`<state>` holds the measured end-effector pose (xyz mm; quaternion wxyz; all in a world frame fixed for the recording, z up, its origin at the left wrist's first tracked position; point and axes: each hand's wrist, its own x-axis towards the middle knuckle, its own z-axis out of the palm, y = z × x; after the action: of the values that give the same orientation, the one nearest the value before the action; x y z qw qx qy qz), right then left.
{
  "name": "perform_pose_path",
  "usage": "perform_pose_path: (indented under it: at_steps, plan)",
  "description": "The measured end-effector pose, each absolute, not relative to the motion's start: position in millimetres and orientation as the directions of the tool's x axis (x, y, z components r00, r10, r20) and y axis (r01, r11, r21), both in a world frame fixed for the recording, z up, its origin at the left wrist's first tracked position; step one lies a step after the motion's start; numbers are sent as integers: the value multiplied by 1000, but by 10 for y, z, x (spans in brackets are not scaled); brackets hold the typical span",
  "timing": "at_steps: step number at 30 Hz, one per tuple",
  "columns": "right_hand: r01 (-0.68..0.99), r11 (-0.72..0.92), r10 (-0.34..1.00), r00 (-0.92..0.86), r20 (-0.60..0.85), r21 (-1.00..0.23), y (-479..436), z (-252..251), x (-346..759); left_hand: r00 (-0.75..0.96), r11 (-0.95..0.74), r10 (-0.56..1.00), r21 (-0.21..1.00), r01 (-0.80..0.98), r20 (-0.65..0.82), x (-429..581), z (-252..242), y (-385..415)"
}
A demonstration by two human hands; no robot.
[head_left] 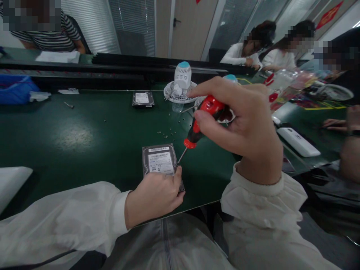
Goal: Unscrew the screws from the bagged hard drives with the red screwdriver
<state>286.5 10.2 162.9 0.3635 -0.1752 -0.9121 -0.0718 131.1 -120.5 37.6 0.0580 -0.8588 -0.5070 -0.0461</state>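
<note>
A hard drive (159, 154) lies label up near the front edge of the green table. My left hand (154, 193) rests over its lower part, gripping it, with the index finger stretched along the drive's right edge. In my right hand (242, 116) is a red and black screwdriver (194, 131), held at a slant by thumb and fingers. Its metal tip meets the right side of the drive, just beyond my left index fingertip. Whether a screw sits under the tip cannot be made out.
Several small screws (165, 135) lie scattered behind the drive. Farther back are a second hard drive (143, 99) and a white fan (182, 77). A blue bin (15, 89) stands at left, a white device (298, 141) at right. Other people sit around the table.
</note>
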Motion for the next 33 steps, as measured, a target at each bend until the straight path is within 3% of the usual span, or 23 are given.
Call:
perform_pose_path:
  at_steps: [4,8,13,18,23,27,33]
  plan:
    - [208,977,185,-758,625,-38,123,1643,2867,483,-483,866,-40,875,125,1306,372,-1209]
    - [347,937,285,-695,660,-39,147,1629,2872,490,-489,861,-42,871,139,1306,372,-1212]
    - [165,982,183,-753,632,-87,205,1614,2890,513,-516,846,-19,857,148,1308,356,-1203]
    - [335,939,302,-684,664,-83,215,1567,2912,523,-529,832,-21,848,184,1294,333,-1205]
    - [182,969,245,-722,647,-165,206,1547,2932,513,-515,842,-34,856,166,1306,332,-1206]
    - [243,959,273,-662,698,-145,222,1544,2928,508,-508,849,-45,860,147,1309,343,-1196]
    - [194,973,225,-703,675,-123,256,1552,2927,508,-510,849,-25,860,147,1292,339,-1200]
